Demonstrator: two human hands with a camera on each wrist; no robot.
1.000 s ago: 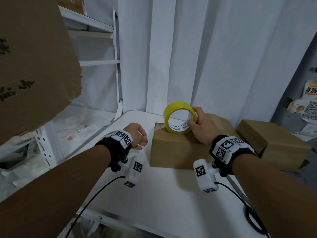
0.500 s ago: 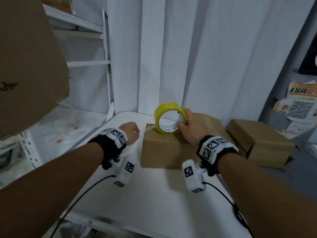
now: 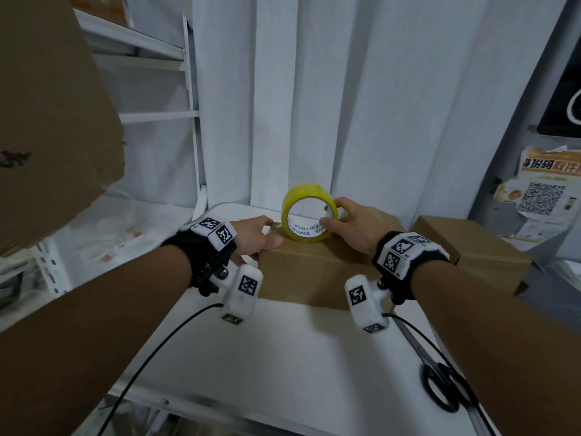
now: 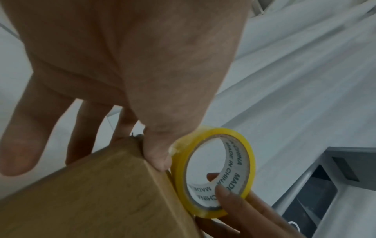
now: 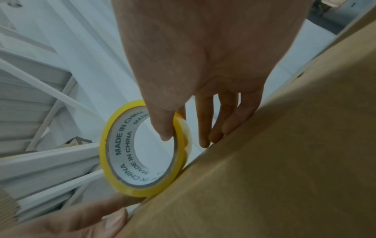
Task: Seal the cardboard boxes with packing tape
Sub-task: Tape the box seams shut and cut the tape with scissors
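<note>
A closed brown cardboard box (image 3: 314,272) lies on the white table (image 3: 283,357). A yellow roll of packing tape (image 3: 309,217) stands on edge on the box's top, near its left end. My right hand (image 3: 333,214) grips the roll, thumb inside the core (image 5: 162,128) and fingers behind it against the box top. My left hand (image 3: 270,232) lies over the box's left top edge. Its thumb (image 4: 156,154) presses down right beside the roll, and its fingers (image 4: 22,145) hang straight past the box's side. A short clear strip of tape shows by the thumb.
A second closed cardboard box (image 3: 471,247) sits to the right. Black-handled scissors (image 3: 440,388) lie on the table's right front. A large cardboard sheet (image 3: 47,121) hangs at upper left, before white shelving (image 3: 157,114). White curtains close off the back.
My left hand has moved right from beside the box onto its left top edge, next to the roll. The right hand keeps the roll on the box.
</note>
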